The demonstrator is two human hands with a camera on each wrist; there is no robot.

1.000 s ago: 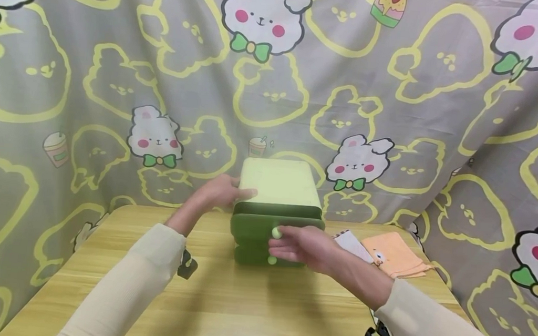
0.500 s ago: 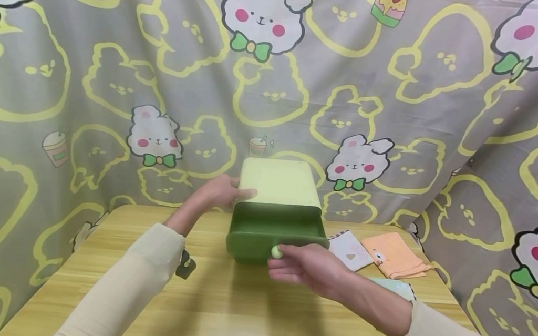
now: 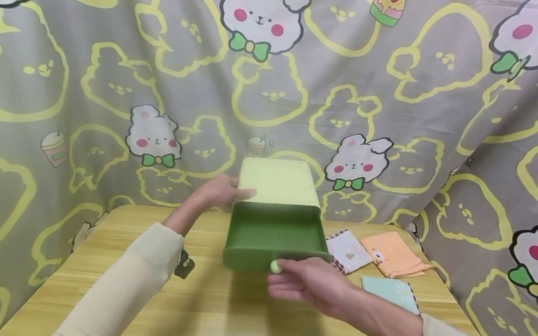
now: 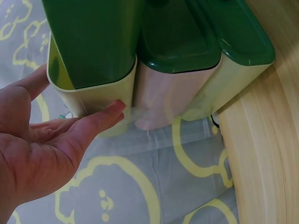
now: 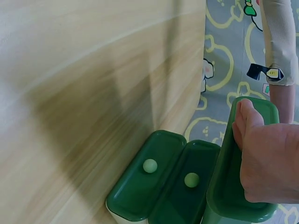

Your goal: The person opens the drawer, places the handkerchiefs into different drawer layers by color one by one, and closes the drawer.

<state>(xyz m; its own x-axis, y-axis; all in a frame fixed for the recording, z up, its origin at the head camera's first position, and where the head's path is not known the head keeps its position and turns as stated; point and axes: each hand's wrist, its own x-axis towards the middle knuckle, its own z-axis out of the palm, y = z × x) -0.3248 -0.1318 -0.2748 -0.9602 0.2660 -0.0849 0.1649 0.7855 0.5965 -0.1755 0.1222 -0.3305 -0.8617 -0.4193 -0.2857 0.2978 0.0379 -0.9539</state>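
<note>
In the head view a small desktop drawer cabinet [image 3: 279, 182], with a pale yellow-green top, stands on the wooden table. Its green top drawer [image 3: 275, 232] is pulled well out, and no contents show inside. My right hand [image 3: 319, 285] pinches the round, pale green drawer knob [image 3: 276, 266]; in the right wrist view the hand hides that knob. My left hand [image 3: 222, 190] rests against the cabinet's upper left side with one digit over the top. Its fingers [image 4: 96, 123] lie fairly straight along the side wall in the left wrist view.
Right of the cabinet lie a folded white patterned cloth [image 3: 349, 252], an orange cloth [image 3: 392, 254] and a light blue cloth [image 3: 392, 294]. Two lower drawers [image 5: 145, 175] are closed. A patterned curtain [image 3: 275, 84] hangs behind the table.
My right hand has drawn the top drawer outward toward me and slightly down in view, exposing its interior. More of the cloths at the right now shows. The left hand has stayed put.
</note>
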